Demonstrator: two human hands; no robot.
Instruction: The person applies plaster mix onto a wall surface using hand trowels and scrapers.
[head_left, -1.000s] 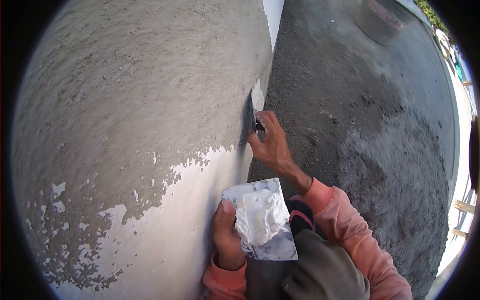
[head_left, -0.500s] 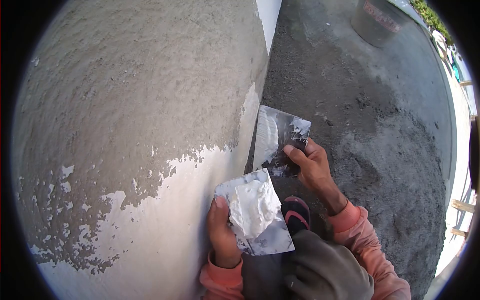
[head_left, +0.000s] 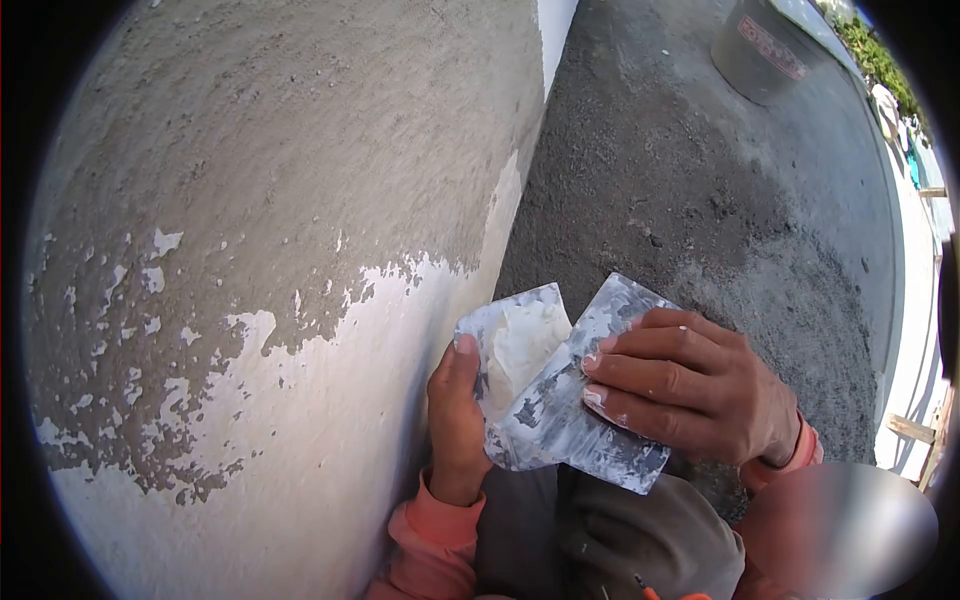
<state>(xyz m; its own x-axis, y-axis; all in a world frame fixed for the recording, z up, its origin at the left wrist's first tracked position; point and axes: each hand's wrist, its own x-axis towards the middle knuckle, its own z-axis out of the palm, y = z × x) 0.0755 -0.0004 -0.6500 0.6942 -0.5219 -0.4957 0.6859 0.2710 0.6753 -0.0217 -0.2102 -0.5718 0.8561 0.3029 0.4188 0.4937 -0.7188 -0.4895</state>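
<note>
My left hand (head_left: 457, 420) grips a flat metal plate (head_left: 510, 455) by its left edge, thumb on top. On that plate lies a mound of white putty (head_left: 525, 345). A second flat blade, a putty scraper (head_left: 575, 420), is in my right hand (head_left: 695, 385), its smeared back turned up and my fingers spread across it. The scraper's left edge overlaps the plate and meets the putty; its underside is hidden. Left of my hands stands the wall (head_left: 250, 180), rough grey-brown above and coated white with a ragged border (head_left: 340, 400) lower down.
A grey bucket (head_left: 760, 50) with red markings stands at the top right on the rough cement floor (head_left: 640, 180). Wooden pieces (head_left: 912, 430) lie at the right edge. My knee in dark trousers (head_left: 650, 540) is below my hands.
My right hand has come back from beside the wall base and turned over, bringing the scraper onto the left plate's putty. The left plate has risen slightly in view.
</note>
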